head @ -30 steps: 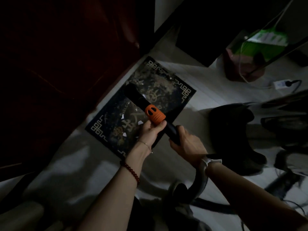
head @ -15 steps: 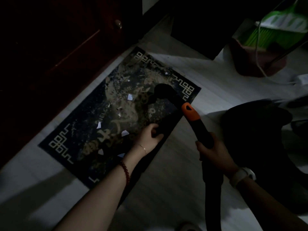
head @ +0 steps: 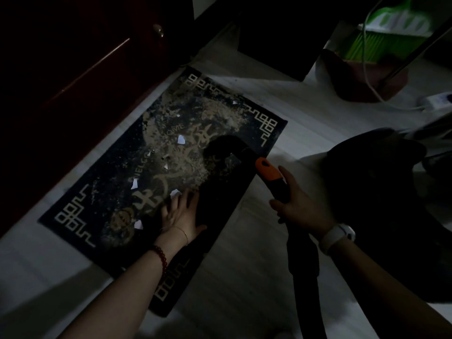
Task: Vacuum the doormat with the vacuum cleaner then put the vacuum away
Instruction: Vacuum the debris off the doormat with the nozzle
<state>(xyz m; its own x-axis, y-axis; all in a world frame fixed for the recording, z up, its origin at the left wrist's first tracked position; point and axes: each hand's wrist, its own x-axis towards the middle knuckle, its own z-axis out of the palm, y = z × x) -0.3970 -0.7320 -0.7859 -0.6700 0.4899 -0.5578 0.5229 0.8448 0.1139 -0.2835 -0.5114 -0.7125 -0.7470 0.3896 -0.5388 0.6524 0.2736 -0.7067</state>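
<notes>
1. My left hand [head: 182, 214] lies flat, fingers spread, pinning the dark rectangular doormat with pale key-pattern corners [head: 156, 172] to the pale floor [head: 244, 302] beside the dark red door [head: 73, 57].
2. My right hand [head: 297, 206] is wrapped round the black vacuum wand with orange collar [head: 267, 171]; its black nozzle [head: 221, 149] sits on the mat's far-right part.
3. Doing it well — keep the nozzle flat and draw slow overlapping strokes across the sandy grit.
4. Aim for the white paper scraps [head: 181, 139] — they may flutter away.
5. Shift the pinning hand to clean beneath it.
</notes>
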